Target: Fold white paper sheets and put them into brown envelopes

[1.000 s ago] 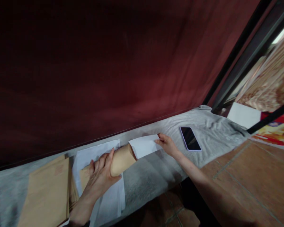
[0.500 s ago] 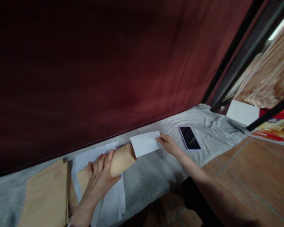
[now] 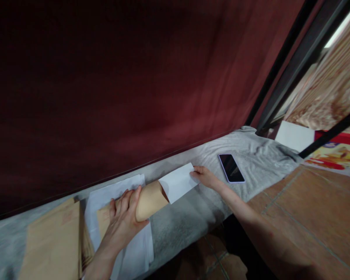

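Paper (image 3: 177, 183), pinched in the right hand (image 3: 206, 177), meets the brown envelope (image 3: 149, 201) clamped by the left hand (image 3: 123, 219); careful alignment matters!

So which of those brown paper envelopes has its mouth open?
The brown paper envelope under the left hand: its open end gapes around a white paper sheet, unlike the stacked brown envelopes farther left.

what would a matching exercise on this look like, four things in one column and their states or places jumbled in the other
1. left hand
2. right hand
3. phone
4. envelope stack

A. pinching the sheet
B. left of the white papers
C. around the envelope
D. dark screen up on the cloth

Pairs: 1-C, 2-A, 3-D, 4-B
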Demonstrator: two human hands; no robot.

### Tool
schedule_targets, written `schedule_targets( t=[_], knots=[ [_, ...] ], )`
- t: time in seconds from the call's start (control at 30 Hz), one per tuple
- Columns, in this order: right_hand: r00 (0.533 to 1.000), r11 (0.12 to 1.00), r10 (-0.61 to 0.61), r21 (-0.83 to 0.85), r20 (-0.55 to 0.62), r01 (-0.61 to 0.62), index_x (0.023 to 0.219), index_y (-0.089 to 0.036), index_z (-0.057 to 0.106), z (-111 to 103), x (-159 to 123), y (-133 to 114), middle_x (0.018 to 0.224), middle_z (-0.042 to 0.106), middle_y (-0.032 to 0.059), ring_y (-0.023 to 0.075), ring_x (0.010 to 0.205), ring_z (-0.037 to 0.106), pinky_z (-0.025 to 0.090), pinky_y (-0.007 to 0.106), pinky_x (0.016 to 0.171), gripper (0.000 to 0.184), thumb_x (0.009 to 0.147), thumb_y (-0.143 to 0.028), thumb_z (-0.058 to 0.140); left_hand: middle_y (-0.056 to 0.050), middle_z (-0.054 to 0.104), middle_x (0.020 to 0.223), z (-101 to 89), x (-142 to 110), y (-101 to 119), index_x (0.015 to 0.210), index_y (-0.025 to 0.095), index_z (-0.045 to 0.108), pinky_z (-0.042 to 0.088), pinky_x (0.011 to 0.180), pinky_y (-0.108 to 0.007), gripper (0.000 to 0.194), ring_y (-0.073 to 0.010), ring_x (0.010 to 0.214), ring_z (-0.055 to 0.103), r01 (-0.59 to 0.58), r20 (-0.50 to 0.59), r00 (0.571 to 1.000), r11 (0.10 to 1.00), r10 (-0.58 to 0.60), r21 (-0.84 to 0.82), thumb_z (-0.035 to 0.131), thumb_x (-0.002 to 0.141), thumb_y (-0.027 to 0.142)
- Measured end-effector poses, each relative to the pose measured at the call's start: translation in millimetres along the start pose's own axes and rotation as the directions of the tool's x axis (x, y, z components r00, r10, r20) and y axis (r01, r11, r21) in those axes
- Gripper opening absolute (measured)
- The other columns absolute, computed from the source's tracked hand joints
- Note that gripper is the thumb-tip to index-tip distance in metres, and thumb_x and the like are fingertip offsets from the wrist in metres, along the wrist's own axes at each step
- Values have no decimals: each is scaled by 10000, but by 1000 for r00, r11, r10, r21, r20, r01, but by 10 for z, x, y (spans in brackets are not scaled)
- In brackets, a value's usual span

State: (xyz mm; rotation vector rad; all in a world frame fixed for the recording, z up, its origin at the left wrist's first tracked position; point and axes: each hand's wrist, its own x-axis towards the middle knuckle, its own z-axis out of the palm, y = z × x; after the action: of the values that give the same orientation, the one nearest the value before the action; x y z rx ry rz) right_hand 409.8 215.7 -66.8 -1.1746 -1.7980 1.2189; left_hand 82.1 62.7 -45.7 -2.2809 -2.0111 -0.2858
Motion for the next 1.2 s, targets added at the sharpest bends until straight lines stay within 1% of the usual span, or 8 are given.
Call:
schedule_targets(
  t=[0.17, 0.33, 0.5, 0.63, 0.77, 0.97, 1.1, 1.2],
  knots=[
    [999, 999, 30, -17, -32, -31, 749, -214, 626, -20, 0, -7, 657, 594, -31, 150, 635, 543, 436, 257, 590, 129, 833, -256, 537, -163, 438, 1475, 44, -18, -13, 1577, 256, 92, 113, 1188, -614, 1056, -371, 1399, 383, -24, 38, 999, 999, 25, -25, 683, 703, 306],
    [996, 998, 46, -30, -70, -48, 721, -212, 606, 9, -10, -9, 628, 567, -28, 148, 609, 525, 415, 251, 548, 147, 840, -268, 541, -148, 445, 1478, 46, -19, 5, 1583, 256, 104, 117, 1196, -607, 1056, -365, 1409, 373, -21, 64, 998, 998, 25, -61, 678, 697, 297],
    [990, 998, 35, -38, -135, -41, 686, -201, 565, 70, 0, 9, 622, 540, -23, 139, 606, 503, 401, 257, 568, 199, 858, -293, 526, -139, 450, 1466, 42, -19, 36, 1584, 277, 88, 132, 1194, -612, 1084, -358, 1407, 376, -14, 90, 996, 996, 22, -90, 686, 680, 285],
    [989, 998, 54, -30, -140, -59, 710, -199, 569, 151, -14, 15, 612, 557, -16, 143, 568, 518, 406, 253, 537, 218, 880, -301, 480, -138, 434, 1469, 51, -23, 54, 1583, 289, 72, 127, 1193, -616, 1088, -353, 1414, 367, -12, 83, 996, 996, 19, -88, 692, 689, 287],
    [987, 998, 22, -57, -161, -32, 712, -205, 573, 189, -42, -14, 641, 568, -14, 150, 626, 534, 408, 257, 583, 207, 879, -311, 512, -135, 421, 1467, 71, -14, 53, 1583, 302, 44, 114, 1195, -619, 1088, -344, 1421, 359, -5, 100, 995, 996, 14, -90, 695, 711, 318],
    [995, 998, 6, -65, -104, -13, 702, -207, 595, 220, -74, -40, 618, 548, -30, 139, 596, 493, 385, 266, 589, 197, 871, -302, 564, -153, 412, 1472, 68, 23, 66, 1585, 270, 42, 121, 1191, -625, 1114, -369, 1412, 365, 21, 72, 997, 996, -15, -89, 715, 702, 364],
    [997, 999, 33, 4, -71, -33, 748, -197, 624, 305, -79, -1, 629, 553, -29, 134, 580, 492, 381, 258, 563, 189, 883, -304, 547, -157, 416, 1480, 67, 48, 111, 1585, 259, 58, 119, 1188, -631, 1109, -382, 1416, 354, -12, 21, 1000, 996, 14, -94, 721, 700, 352],
    [997, 995, 61, 75, -40, -58, 787, -187, 649, 422, -103, 24, 646, 567, -20, 133, 580, 494, 388, 251, 547, 235, 900, -353, 526, -164, 409, 1490, 80, 70, 147, 1584, 247, 74, 131, 1184, -633, 1099, -385, 1424, 346, -35, -17, 999, 995, 34, -93, 719, 700, 339]
  ],
)
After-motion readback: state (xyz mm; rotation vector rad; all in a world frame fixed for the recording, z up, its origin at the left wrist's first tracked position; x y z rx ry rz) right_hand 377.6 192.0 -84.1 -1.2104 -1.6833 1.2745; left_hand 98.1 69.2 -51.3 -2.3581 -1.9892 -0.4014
